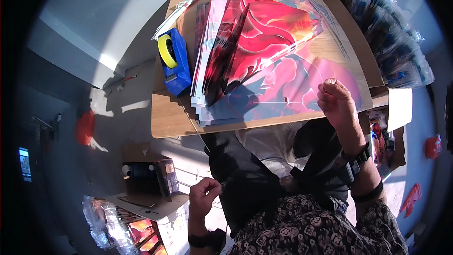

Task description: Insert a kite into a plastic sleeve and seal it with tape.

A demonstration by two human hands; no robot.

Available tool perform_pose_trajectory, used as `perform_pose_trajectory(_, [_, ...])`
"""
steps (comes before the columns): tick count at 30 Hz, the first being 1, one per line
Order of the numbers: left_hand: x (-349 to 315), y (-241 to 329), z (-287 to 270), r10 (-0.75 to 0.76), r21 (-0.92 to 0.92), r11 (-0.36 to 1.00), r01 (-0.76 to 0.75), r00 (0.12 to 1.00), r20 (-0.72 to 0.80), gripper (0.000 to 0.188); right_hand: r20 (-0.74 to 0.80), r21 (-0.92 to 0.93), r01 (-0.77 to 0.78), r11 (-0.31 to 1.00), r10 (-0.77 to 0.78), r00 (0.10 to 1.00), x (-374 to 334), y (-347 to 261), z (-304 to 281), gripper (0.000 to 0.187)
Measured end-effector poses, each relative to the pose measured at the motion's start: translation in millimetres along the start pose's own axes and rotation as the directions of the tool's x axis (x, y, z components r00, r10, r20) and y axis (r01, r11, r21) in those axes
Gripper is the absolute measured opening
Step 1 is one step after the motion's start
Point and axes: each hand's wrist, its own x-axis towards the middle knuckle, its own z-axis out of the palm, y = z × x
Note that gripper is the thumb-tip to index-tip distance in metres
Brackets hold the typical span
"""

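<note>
My right hand (336, 100) is raised over the near right edge of the table, fingers pinched together. Whatever lies between its fingertips is too small to make out. Beside it spreads a glossy printed sheet (302, 82) in pink, purple and blue-grey, with a thin pale line running across it toward this hand. My left hand (204, 196) is low, beside my left thigh, thumb and fingers pressed together; what it holds, if anything, I cannot see. A stack of folded red printed sheets (264, 38) covers the table's middle. A thin strand (194, 125) hangs off the front edge.
A blue tape dispenser (177, 66) with yellow tape stands at the left of the wooden table (163, 125). Thin dark rods (332, 26) lie at the right. Bagged goods (391, 38) are heaped beyond the table. An open carton (151, 179) sits on the floor at left.
</note>
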Motion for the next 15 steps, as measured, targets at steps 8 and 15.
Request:
perform_pose_trajectory(8, [67.5,68.1,33.3,0.313,0.364,0.847,-0.387,0.917,0.248,0.009,-0.329,-0.176,0.024,0.984,-0.081,0.941,-67.6,-19.3,-124.7,0.013])
perform_pose_trajectory(15, [119.1,89.2,66.7,0.154,0.270,0.940,-0.210,0.964,0.215,0.006,-0.388,-0.490,0.139,0.860,-0.358,0.849,-55.8,-18.4,-152.5,0.009])
